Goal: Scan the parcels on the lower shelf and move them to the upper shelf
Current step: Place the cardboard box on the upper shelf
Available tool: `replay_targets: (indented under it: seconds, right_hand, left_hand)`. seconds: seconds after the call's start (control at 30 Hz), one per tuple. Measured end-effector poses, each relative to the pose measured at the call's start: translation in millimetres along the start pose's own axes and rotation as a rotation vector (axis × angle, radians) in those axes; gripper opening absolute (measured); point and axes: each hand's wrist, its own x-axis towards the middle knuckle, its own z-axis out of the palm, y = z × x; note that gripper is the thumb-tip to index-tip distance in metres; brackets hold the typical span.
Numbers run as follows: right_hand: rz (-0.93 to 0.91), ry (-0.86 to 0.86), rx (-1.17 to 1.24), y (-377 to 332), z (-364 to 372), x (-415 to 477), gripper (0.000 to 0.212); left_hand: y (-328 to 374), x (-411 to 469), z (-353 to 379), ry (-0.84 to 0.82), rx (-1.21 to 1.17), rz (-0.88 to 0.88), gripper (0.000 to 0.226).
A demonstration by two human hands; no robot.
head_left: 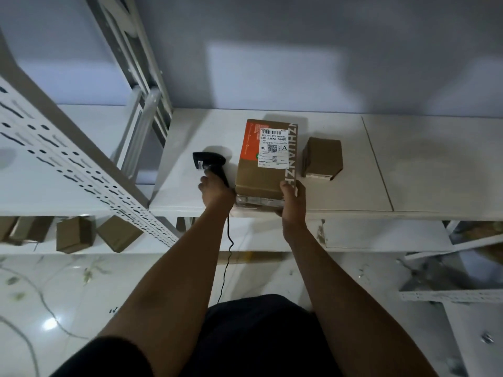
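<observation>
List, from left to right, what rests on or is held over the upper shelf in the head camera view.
Black barcode scanner in the left hand → large labelled cardboard parcel, gripped at its near right corner by the right hand → small plain cardboard box, standing apart from the parcel.

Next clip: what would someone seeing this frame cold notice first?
Most likely the labelled parcel, a brown box with an orange panel and a white shipping label, at the front edge of the upper shelf with the right hand on its near corner. Just left of it, the left hand grips a black corded scanner. A small plain box sits to the parcel's right.
</observation>
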Motion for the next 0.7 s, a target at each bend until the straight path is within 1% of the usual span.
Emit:
replay_targets:
  seconds: [0.03, 0.1, 0.2, 0.27, 0.33, 0.4, 0.5, 0.57, 0.63, 0.7]
  right_hand:
    - [-0.011, -0.009, 0.012, 3, 0, 0, 0.055]
    - [-0.029, -0.020, 0.017, 1, 1, -1, 0.050]
    - [-0.069, -0.013, 0.019, -1, 1, 0, 0.050]
    - [-0.089, 0.012, -0.004, 0, 2, 1, 0.049]
    - [-0.092, 0.019, -0.044, 2, 1, 5, 0.039]
    - [-0.076, 0.027, -0.101, 5, -3, 12, 0.031]
    - [-0.065, 0.032, -0.194, 1, -8, 17, 0.025]
    - [-0.073, 0.025, -0.240, -4, -8, 14, 0.017]
    - [-0.063, 0.005, -0.280, -9, -6, 10, 0.004]
    - [-0.048, 0.002, -0.288, -12, -7, 8, 0.007]
  left_hand:
    - [0, 4, 1, -0.015, -0.040, 0.018, 0.075]
    - [1, 11, -8, -0.028, -0.177, -0.016, 0.057]
    - [8, 16, -28, -0.063, -0.385, -0.121, 0.030]
    - [17, 11, -41, -0.122, -0.508, -0.126, 0.021]
    - [28, 3, -55, -0.166, -0.613, -0.093, 0.019]
    - [41, -7, -69, -0.188, -0.681, -0.046, 0.013]
    - [61, -20, -85, -0.272, -0.776, -0.001, 0.006]
    - [76, -29, -93, -0.325, -0.778, 0.017, 0.009]
    - [91, -40, -100, -0.353, -0.738, 0.041, 0.016]
    - [106, -55, -107, -0.369, -0.712, 0.060, 0.024]
